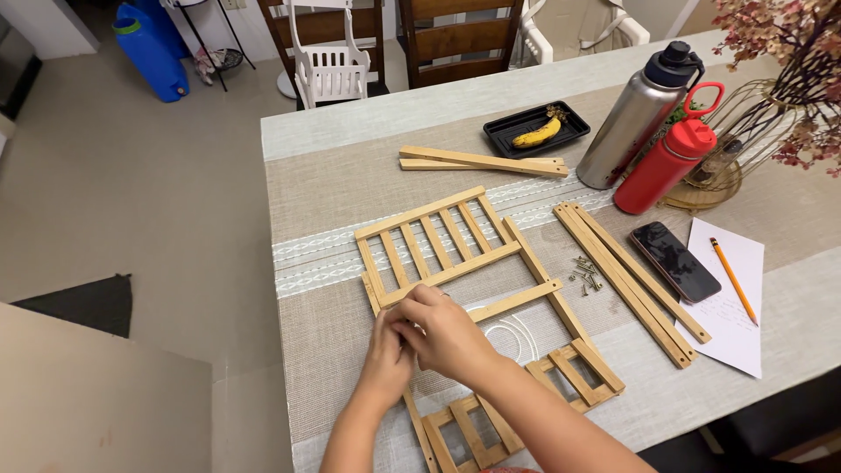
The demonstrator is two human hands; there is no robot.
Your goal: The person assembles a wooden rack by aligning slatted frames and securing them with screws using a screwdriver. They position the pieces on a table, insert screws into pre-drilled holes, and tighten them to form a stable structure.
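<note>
At the near edge of the table (350,131), both forearms came up from below and the hands met over a bamboo rack frame (491,289). The left hand (387,355) was curled narrow, its fingers pinched against the near corner of the frame's upper slatted shelf (434,241); whether it gripped a small part there could not be told. The right hand (442,333) lay over it, fingers bent and closed around the same corner, touching the left hand. Whatever sat between the fingertips was hidden.

The frame lay flat on a woven beige table runner (333,188), with a lower slatted shelf (526,403) close to the person and a long side rail joining it to the upper one. A clear plastic bag (508,333) rested inside the frame, just beside the right hand.

Further right, a small heap of screws (585,273) lay near a bundle of loose bamboo rails (626,280). Beyond those were a dark smartphone (675,261) and a sheet of white paper (731,307) with an orange pencil (734,280) on it.

Farther back lay two more bamboo strips (482,161), then a black tray (536,128) holding a banana (536,134), a steel bottle (635,118) and a red bottle (667,162) touching each other, and a wire vase of dried flowers (771,96).
</note>
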